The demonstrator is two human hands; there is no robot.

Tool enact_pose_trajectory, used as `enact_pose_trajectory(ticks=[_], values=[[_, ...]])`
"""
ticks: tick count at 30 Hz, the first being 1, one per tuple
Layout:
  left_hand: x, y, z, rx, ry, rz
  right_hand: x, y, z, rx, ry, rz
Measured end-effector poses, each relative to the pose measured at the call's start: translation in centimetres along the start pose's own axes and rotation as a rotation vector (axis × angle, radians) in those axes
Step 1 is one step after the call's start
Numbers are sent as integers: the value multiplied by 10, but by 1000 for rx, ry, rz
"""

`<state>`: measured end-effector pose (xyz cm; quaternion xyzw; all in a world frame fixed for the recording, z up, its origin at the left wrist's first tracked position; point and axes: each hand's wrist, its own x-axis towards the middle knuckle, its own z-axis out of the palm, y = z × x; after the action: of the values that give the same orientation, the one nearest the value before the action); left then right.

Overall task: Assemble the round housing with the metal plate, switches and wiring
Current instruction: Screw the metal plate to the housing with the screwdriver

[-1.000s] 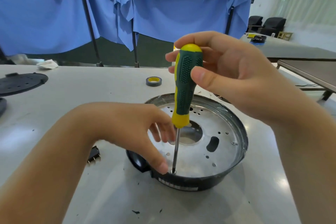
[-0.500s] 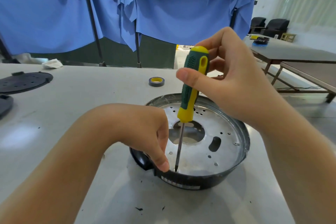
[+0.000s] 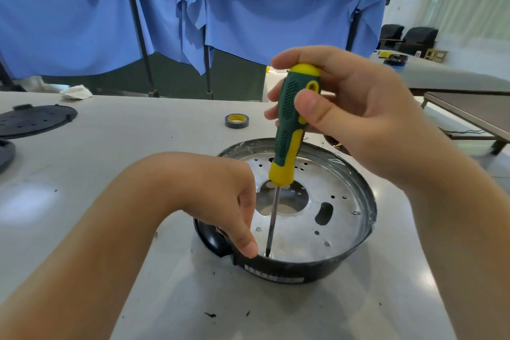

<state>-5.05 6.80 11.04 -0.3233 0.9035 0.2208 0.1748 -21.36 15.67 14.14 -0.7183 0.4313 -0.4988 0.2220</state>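
On the pale surface: round housing, metal plate seated inside. Right hand, fingers wrapped around screwdriver, tip at near-rim screw. Left hand, thumb beside tip, apparently steadying; grip unclear.

We find no readable text; the white label on the round black plastic housing is too blurred for us to read.
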Motion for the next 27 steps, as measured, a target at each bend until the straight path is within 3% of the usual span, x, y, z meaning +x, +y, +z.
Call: enact_pose_trajectory(ticks=[8, 12, 14, 18, 20, 23, 27], values=[[1, 0, 3, 24, 24, -25, 1, 8, 11, -518, 421, -48], [2, 0, 3, 6, -1, -37, 2, 10, 10, -688, 407, -5], [2, 0, 2, -4, -18, -41, 2, 8, 9, -607, 299, 12], [2, 1, 1, -21, -40, -41, 1, 2, 3, -176, 58, 75], [2, 2, 1, -26, -42, -34, 1, 1, -1, -145, 4, 33], [2, 1, 1, -28, -54, -27, 2, 1, 0, -140, 7, -11], [1, 0, 2, -3, -46, -34, 2, 2, 5, -241, 140, -50]])
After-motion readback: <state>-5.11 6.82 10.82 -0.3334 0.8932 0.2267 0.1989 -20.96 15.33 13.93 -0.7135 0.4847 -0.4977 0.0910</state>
